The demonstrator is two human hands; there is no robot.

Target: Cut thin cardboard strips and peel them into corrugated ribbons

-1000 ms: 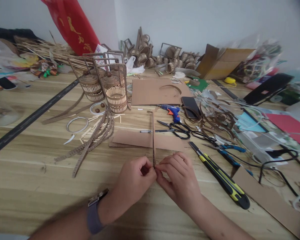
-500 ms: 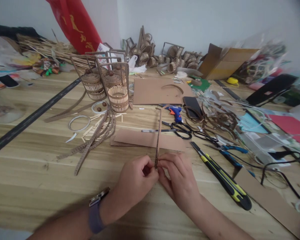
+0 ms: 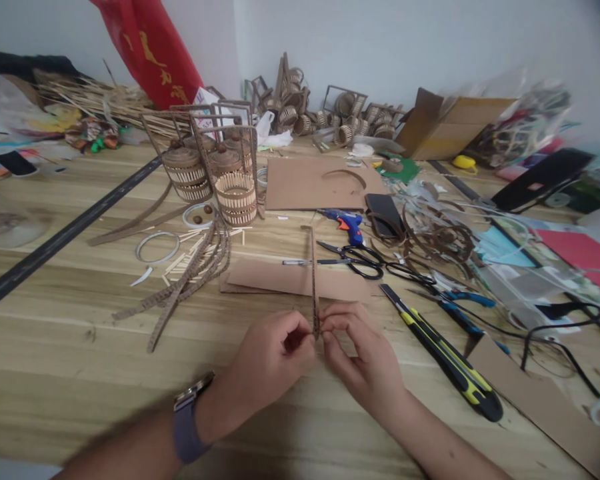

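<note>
Between my two hands a narrow strip of corrugated cardboard [image 3: 315,273] stands on edge, its far end bent to the left. My left hand [image 3: 280,350], with a watch [image 3: 193,393] on the wrist, pinches the near end from the left. From the right, the fingertips of my right hand [image 3: 360,357] are closed on the same end. Beyond my hands, flat cardboard pieces [image 3: 260,277] lie under the strip, with a pen [image 3: 295,262] across them. Black-handled scissors [image 3: 363,257] and a blue glue gun [image 3: 349,225] lie just past these.
A yellow-black utility knife [image 3: 445,353] lies right of my right hand, near blue-handled pliers [image 3: 463,313]. Small stick-sided baskets [image 3: 236,200] stand at the left, behind loose cardboard strips [image 3: 180,293] and a ring [image 3: 157,247]. A cardboard sheet [image 3: 300,183] and an open box [image 3: 460,127] are farther back.
The strip's far end has come nearer and shifted slightly left. My right hand's fingers have spread a little from the palm while still at the strip. The left hand is nearly unchanged.
</note>
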